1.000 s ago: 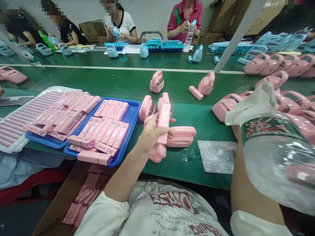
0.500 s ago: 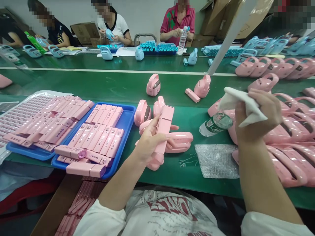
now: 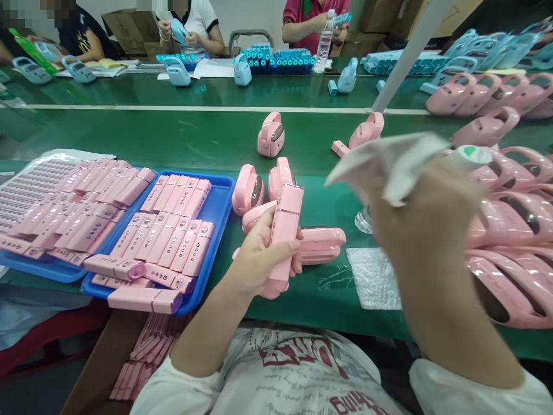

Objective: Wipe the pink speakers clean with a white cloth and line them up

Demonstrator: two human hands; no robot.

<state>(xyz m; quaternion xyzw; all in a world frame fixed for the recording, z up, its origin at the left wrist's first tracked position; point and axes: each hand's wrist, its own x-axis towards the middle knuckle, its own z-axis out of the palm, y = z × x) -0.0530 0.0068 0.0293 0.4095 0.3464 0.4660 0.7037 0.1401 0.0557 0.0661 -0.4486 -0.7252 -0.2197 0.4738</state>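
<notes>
My left hand [image 3: 254, 253] is closed round a long pink stick-shaped device [image 3: 287, 216], tilted up, with a seam near its top and small dark marks along one side. To the right, my raised right hand [image 3: 425, 213] grips a white cloth [image 3: 395, 158]; motion smears its fingers. The cloth is apart from the device. Below and behind my left hand lie pink handled casings [image 3: 322, 245], partly covered by it. A clear bottle [image 3: 364, 221] stands mostly hidden behind my right hand.
At left, blue trays [image 3: 220, 230] hold rows of pink stick devices. Many pink casings [image 3: 510, 276] are piled at right. A bubble-wrap sheet [image 3: 374, 282] lies on the green table [image 3: 268, 308]. A slanted pole [image 3: 410, 57] rises beyond. Across the table, people handle blue parts.
My right hand has swung left with the cloth, toward the device. The device has turned in my left hand, bringing its small dark marks into view. The head view has shifted slightly.
</notes>
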